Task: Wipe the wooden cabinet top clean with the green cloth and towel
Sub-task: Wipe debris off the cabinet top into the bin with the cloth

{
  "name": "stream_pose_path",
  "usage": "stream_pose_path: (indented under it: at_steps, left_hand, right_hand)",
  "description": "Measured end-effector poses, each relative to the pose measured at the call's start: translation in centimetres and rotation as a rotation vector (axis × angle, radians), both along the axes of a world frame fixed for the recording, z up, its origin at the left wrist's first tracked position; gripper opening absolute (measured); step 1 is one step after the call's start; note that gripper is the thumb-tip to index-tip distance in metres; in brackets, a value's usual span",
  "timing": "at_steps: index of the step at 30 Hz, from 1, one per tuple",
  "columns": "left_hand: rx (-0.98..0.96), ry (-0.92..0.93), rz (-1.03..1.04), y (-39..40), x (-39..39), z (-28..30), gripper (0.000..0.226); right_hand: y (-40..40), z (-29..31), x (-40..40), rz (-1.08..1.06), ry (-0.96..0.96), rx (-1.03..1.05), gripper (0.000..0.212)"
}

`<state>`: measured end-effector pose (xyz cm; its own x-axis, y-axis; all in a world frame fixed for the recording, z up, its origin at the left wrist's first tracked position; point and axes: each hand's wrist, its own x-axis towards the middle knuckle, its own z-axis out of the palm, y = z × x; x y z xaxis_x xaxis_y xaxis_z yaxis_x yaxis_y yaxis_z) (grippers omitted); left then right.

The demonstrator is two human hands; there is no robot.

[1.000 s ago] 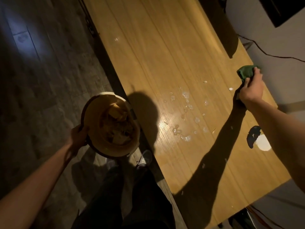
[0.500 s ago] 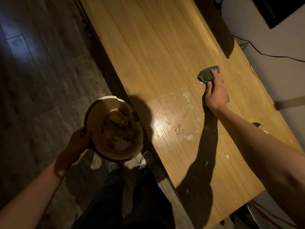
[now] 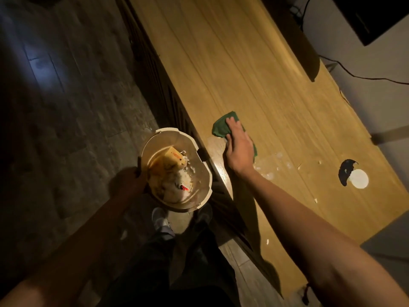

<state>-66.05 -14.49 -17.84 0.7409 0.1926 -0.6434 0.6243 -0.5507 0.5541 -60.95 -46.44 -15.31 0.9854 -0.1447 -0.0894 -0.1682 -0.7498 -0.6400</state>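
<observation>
The wooden cabinet top runs diagonally through the view. My right hand presses the green cloth flat on the wood close to the cabinet's front edge. Small white crumbs and wet spots lie on the wood just right of my wrist. My left hand grips the rim of a round beige bin held beside the cabinet's edge, just below the top. The bin holds scraps and white bits. No towel is in view.
A round hole with a dark flap sits in the cabinet top near the right end. A dark object stands at the back, and a black cable runs along the wall. My legs and shoes stand on the tiled floor.
My right hand has swept the green cloth from the back right of the top across the crumbs to the front edge. The bin has moved closer to the edge.
</observation>
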Motion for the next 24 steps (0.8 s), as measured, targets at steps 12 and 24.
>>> stream_pose_path:
  at_steps: [12, 24]
  left_hand:
    - [-0.023, 0.031, 0.127, -1.4, -1.3, 1.4, 0.027]
    - [-0.004, 0.028, 0.170, -2.5, -4.0, 1.9, 0.020]
  right_hand:
    - [12.1, 0.4, -8.0, 0.110, 0.127, 0.232, 0.051]
    - [9.1, 3.7, -10.2, 0.025, 0.005, 0.324, 0.042]
